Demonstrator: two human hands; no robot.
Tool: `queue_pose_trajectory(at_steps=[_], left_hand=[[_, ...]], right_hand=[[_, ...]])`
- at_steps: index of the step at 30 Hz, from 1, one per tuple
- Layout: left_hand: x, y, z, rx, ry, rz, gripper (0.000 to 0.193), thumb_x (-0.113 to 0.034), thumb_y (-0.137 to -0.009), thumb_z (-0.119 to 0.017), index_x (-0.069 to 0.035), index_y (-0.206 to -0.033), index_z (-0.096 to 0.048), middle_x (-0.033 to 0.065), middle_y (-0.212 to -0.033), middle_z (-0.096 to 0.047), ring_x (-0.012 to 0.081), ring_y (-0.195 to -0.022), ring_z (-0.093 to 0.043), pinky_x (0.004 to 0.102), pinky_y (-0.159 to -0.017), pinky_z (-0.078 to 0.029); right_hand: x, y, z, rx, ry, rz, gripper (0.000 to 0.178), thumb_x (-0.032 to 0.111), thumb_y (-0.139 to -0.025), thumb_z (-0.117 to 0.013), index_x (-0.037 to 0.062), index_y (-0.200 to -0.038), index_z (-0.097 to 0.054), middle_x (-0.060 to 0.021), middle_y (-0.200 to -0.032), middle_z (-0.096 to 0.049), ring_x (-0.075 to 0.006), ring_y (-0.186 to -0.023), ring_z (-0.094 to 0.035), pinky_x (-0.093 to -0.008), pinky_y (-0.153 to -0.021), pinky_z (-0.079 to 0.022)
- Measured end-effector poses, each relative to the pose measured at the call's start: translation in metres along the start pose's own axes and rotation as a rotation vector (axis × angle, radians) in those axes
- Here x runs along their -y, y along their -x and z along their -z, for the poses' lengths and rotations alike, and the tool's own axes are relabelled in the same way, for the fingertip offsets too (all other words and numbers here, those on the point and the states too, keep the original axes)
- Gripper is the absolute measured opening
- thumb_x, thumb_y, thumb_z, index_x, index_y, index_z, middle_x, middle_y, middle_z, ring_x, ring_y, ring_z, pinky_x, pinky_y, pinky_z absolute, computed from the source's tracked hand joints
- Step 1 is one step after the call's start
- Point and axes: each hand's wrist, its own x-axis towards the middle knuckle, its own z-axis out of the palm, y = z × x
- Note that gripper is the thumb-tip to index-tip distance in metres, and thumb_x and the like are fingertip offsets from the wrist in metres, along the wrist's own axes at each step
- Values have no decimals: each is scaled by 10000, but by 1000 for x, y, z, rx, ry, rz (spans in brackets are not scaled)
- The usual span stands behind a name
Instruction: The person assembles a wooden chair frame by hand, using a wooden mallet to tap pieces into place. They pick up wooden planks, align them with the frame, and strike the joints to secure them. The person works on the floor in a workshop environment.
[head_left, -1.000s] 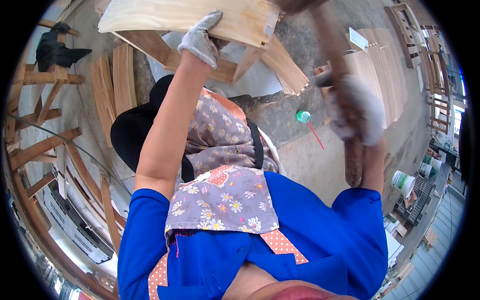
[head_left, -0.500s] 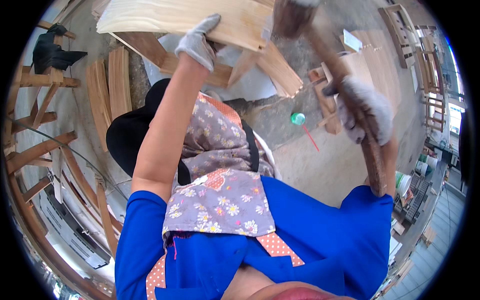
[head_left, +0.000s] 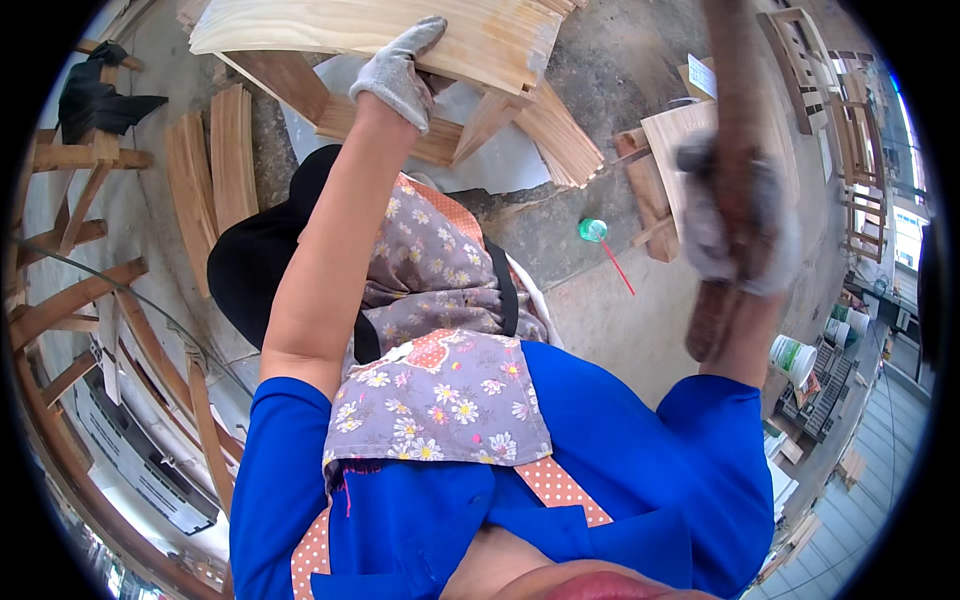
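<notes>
My right hand [head_left: 745, 225], in a whitish work glove and blurred by motion, is wrapped round the brown wooden handle of a mallet [head_left: 736, 95]. The handle points up the picture, and the mallet's head is out of view past the upper edge. My left hand [head_left: 398, 80], gloved too, grips the near edge of a pale wooden panel [head_left: 300, 27], with one digit stretched over its top face. Boards stand on edge under the panel, forming a box-like wooden frame [head_left: 335, 118]. Some apart from the mallet lies the panel's right end, which has notched joints.
Loose boards [head_left: 233, 150] lie on the floor at left, beside wooden trestles [head_left: 90, 190] with a black cloth. A green-lidded container [head_left: 593, 230] with a red stick stands on the floor. Pale panels [head_left: 675, 140] rest on wooden blocks at right. A white bucket [head_left: 792, 360] stands farther right.
My right hand has swung the mallet back, away from the panel and to the right, so its head has left the picture. My left hand keeps its grip on the panel.
</notes>
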Motion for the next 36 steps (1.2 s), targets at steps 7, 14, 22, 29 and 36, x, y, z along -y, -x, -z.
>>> queue_pose_trajectory(at_steps=[7, 14, 22, 29, 36], left_hand=[[-2, -3, -1, 15, -5, -29, 347, -80, -721, -783, -34, -1023, -619, 96, -1002, -633, 214, -853, -647, 343, -696, -603], [0, 2, -16, 16, 34, 41, 337, -58, -735, -767, -14, -1032, -615, 96, -1004, -630, 214, -885, -637, 374, -755, -583], [-6, 1, -6, -39, -6, 36, 320, -58, -737, -769, -19, -1016, -617, 80, -997, -626, 210, -879, -629, 361, -758, -565], [-3, 5, -6, -22, -11, 13, 298, -66, -739, -767, -30, -1004, -634, 74, -1008, -630, 207, -914, -627, 363, -776, -558], [-5, 7, -2, 35, -34, 35, 290, -76, -785, -724, -25, -1047, -610, 82, -1017, -634, 200, -923, -642, 330, -728, -582]], right_hand=[[18, -10, -5, -148, 104, -216, 501, 425, -882, -580, -63, -994, -587, -75, -644, -581, -92, -430, -516, -183, -337, -374], [-28, -7, 14, 71, 74, -430, 533, 507, -875, -581, -17, -961, -635, -14, -593, -556, -85, -414, -499, -217, -365, -405], [3, 0, 7, -89, -173, 101, 477, 418, -945, -491, -50, -1033, -527, -48, -612, -515, -61, -357, -413, -183, -274, -307], [-1, 5, 13, -94, 73, -456, 420, 402, -880, -583, -15, -928, -604, -15, -563, -506, -67, -354, -428, -196, -288, -321], [-52, 9, 24, -68, -158, -333, 375, 329, -904, -563, -25, -1024, -534, -36, -607, -524, -91, -382, -438, -219, -311, -341]])
